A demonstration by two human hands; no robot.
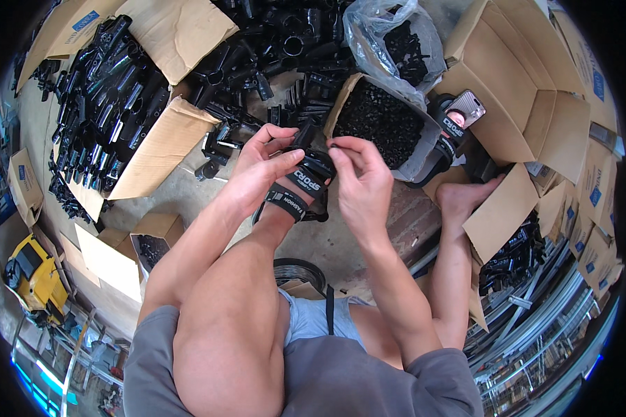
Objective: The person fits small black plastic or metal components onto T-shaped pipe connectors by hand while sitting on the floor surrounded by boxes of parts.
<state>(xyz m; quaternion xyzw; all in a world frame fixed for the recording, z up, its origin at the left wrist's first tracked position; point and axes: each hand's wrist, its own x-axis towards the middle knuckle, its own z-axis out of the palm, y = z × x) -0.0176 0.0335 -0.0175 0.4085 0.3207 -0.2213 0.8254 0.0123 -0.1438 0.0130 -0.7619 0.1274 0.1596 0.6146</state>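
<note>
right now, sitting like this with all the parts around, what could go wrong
The tiny piece is pinched only in the fingertips of the right hand, so it might slip and be hard to spot among so many black parts.

The phone lies by the loose sandal, at floor level, and could get knocked or stepped on.

The bare foot is close to a carton flap, whose edge might scrape it.

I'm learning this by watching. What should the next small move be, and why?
Probably ease the right hand toward the black part: the left hand grips that part, while the right, close beside it, seems to pinch a small dark piece.
</note>
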